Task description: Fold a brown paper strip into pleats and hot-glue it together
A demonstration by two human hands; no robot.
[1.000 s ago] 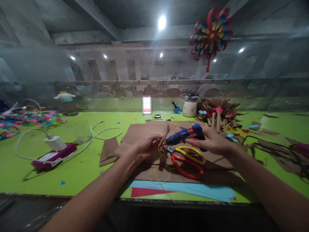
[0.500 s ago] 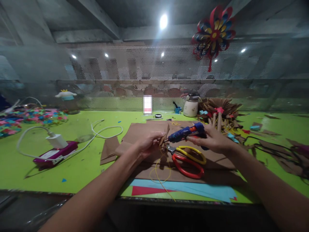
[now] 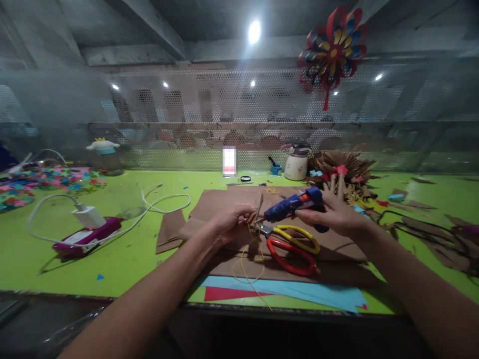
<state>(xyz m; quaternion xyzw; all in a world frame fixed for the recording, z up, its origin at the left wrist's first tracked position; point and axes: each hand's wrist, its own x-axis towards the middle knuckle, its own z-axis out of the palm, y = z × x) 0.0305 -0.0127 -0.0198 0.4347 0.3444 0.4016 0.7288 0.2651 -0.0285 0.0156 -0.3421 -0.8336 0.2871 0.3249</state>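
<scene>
My left hand (image 3: 235, 221) is closed on a small folded piece of brown paper (image 3: 256, 213), pinched at the fingertips. Yellow string (image 3: 243, 259) hangs from near that piece and trails down over the table edge side. My right hand (image 3: 337, 214) grips a blue glue gun (image 3: 286, 207), its nozzle pointing left, close to the folded paper; I cannot tell whether they touch. Just below lie scissors (image 3: 292, 257) with one red and one yellow handle, on large brown paper sheets (image 3: 220, 199). The scissor tips are partly hidden near the string.
Blue paper strips (image 3: 314, 294) and a red one (image 3: 232, 294) lie at the front edge. A purple power strip (image 3: 86, 239) with a white cable is at left. Behind stand a white jar (image 3: 295, 166), a lit phone (image 3: 229, 161) and brown paper flowers (image 3: 342, 167).
My right hand has drawn the glue gun slightly to the right, its nozzle a little away from the paper. The left hand has stayed nearly still.
</scene>
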